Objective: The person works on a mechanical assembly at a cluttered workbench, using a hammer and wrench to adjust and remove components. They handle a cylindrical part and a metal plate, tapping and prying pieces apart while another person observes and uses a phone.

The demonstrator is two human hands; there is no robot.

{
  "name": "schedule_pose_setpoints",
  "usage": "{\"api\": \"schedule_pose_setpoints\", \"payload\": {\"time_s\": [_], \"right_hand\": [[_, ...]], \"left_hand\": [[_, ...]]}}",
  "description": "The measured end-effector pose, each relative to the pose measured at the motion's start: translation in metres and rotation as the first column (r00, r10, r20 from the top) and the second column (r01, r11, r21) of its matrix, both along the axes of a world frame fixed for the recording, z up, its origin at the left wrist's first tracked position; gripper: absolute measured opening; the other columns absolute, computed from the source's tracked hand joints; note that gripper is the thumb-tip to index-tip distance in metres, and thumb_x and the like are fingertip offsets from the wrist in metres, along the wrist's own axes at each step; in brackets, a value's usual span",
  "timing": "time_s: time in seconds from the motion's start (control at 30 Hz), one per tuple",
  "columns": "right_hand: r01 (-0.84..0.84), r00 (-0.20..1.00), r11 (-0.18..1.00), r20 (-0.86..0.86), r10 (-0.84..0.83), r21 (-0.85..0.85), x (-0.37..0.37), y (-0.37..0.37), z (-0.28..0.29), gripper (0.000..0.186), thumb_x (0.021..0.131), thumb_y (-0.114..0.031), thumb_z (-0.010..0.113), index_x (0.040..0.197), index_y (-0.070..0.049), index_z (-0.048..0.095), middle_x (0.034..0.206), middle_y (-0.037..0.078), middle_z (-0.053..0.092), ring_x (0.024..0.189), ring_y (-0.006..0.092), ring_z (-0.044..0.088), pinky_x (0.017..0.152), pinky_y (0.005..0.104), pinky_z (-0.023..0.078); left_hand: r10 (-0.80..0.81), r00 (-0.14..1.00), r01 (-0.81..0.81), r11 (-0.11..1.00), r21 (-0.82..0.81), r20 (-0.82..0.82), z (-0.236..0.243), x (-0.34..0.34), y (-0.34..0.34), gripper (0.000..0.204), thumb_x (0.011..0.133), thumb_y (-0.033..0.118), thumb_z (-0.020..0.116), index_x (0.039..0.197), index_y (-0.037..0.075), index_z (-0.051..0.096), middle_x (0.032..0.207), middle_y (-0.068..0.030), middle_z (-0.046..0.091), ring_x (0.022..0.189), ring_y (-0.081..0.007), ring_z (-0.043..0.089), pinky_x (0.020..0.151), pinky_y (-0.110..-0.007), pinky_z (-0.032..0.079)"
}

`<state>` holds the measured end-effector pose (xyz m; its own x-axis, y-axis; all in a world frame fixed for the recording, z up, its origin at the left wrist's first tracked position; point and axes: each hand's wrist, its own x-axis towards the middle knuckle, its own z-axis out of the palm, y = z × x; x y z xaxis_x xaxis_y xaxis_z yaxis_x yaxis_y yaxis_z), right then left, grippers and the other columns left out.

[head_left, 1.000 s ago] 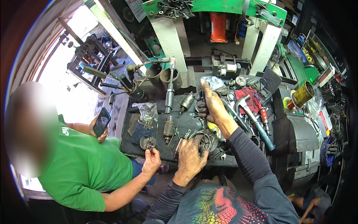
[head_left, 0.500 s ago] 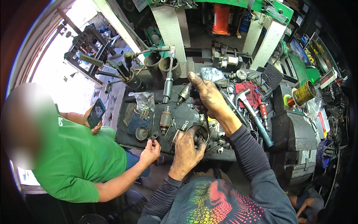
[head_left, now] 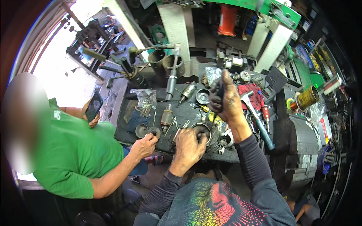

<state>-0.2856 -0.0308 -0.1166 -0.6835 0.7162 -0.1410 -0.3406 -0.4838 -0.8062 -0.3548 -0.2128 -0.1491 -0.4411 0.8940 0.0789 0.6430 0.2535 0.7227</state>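
My left hand [head_left: 188, 146] is closed on the rim of a round metal housing [head_left: 206, 127] near the bench's front edge. Its fingers reach into the opening and hide part of the inside. Above and to the right, my right hand [head_left: 230, 103] wraps round the dark handle of what looks like a screwdriver [head_left: 221, 92]. The thumb points up along the handle, and the thin shaft slants down toward the housing. Whether its tip touches the housing I cannot tell. Beside my left hand lies a cylindrical motor armature [head_left: 166, 117].
On the left, a person in a green shirt [head_left: 75, 150] holds a phone [head_left: 94, 106] and a ring-shaped part [head_left: 154, 132]. A hammer [head_left: 260, 122], a red rag [head_left: 254, 97] and a red-handled tool [head_left: 266, 115] lie right of my right hand. Metal cans [head_left: 156, 62] stand behind.
My right hand has shifted to the right with the tool, uncovering a small motor and a round cup behind it. The other person's hand has moved slightly left and up.
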Motion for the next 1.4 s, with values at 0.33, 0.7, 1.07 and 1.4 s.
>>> {"api": "schedule_pose_setpoints", "payload": {"time_s": [0.33, 0.7, 1.07, 1.4], "right_hand": [[0.079, 0.995, 0.997, -0.058, -0.079, -0.006, 0.045, -0.005, -0.013, 0.064, 0.097, -0.075, 0.054, 0.087, -0.012, 0.054, 0.052, -0.006, 0.03, 0.038, 0.0066, 0.026, 0.035, 0.0246, 0.023], [0.143, 0.977, 0.985, -0.144, -0.156, -0.095, 0.087, -0.017, -0.005, 0.067, 0.101, -0.073, 0.046, 0.085, -0.009, 0.058, 0.051, -0.004, 0.032, 0.038, 0.0076, 0.026, 0.036, 0.0241, 0.024], [0.19, 0.948, 0.982, -0.256, -0.189, -0.021, 0.093, -0.043, 0.007, 0.066, 0.101, -0.072, 0.048, 0.088, -0.009, 0.058, 0.052, -0.004, 0.032, 0.041, 0.0076, 0.027, 0.038, 0.0248, 0.024], [0.215, 0.929, 0.955, -0.345, -0.136, 0.203, 0.045, -0.055, 0.006, 0.046, 0.103, -0.051, 0.06, 0.093, -0.007, 0.052, 0.058, -0.004, 0.034, 0.044, 0.0083, 0.029, 0.044, 0.0273, 0.028]], "left_hand": [[0.108, 0.985, -0.07, 0.963, -0.261, 0.135, 0.013, -0.019, 0.015, 0.04, 0.081, 0.039, 0.073, 0.097, 0.003, 0.08, 0.083, -0.0226, 0.074, 0.078, -0.0373, 0.074, 0.077, -0.044, 0.058], [-0.009, 0.966, -0.084, 0.934, -0.347, -0.259, -0.072, -0.145, -0.006, 0.027, 0.086, 0.029, 0.074, 0.098, 0.005, 0.078, 0.095, -0.0199, 0.076, 0.091, -0.0383, 0.073, 0.083, -0.047, 0.058], [-0.229, 0.88, -0.034, 0.843, -0.537, -0.415, -0.147, -0.127, 0.033, 0.021, 0.089, 0.01, 0.061, 0.094, 0.0, 0.079, 0.101, -0.0248, 0.076, 0.093, -0.0387, 0.077, 0.076, -0.048, 0.062], [-0.091, 0.965, -0.04, 0.876, -0.481, -0.247, -0.156, -0.136, 0.023, 0.018, 0.089, 0.014, 0.065, 0.095, 0.002, 0.077, 0.1, -0.0287, 0.074, 0.098, -0.0444, 0.074, 0.085, -0.051, 0.059]]}}
